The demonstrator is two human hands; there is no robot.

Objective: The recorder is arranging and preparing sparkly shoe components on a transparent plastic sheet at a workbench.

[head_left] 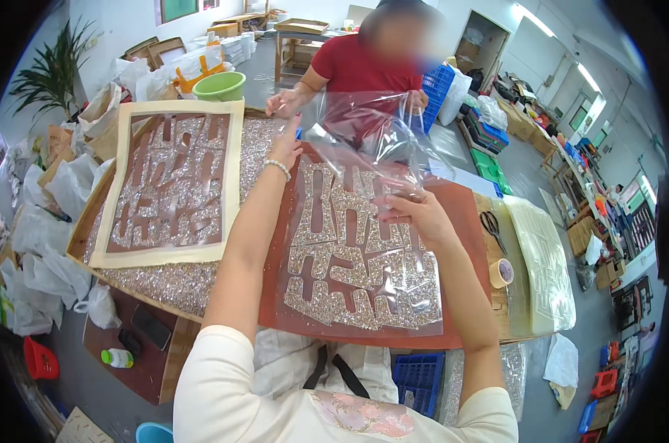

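A loose, shiny clear plastic film is stretched in the air between me and a co-worker across the table. My left hand, with a beaded bracelet at the wrist, is closed at the film's left edge, close to the co-worker's hand. With thumb and fingers, my right hand pinches the film's near right part. Beneath the film lies a sheet of glittering, stone-covered cut-out shapes, set on a reddish-brown board.
To the left, a cream-framed stencil rests on a tray of loose glittering stones. Scissors, a tape roll and a stack of clear sheets lie at the right. A green basin stands behind the tray.
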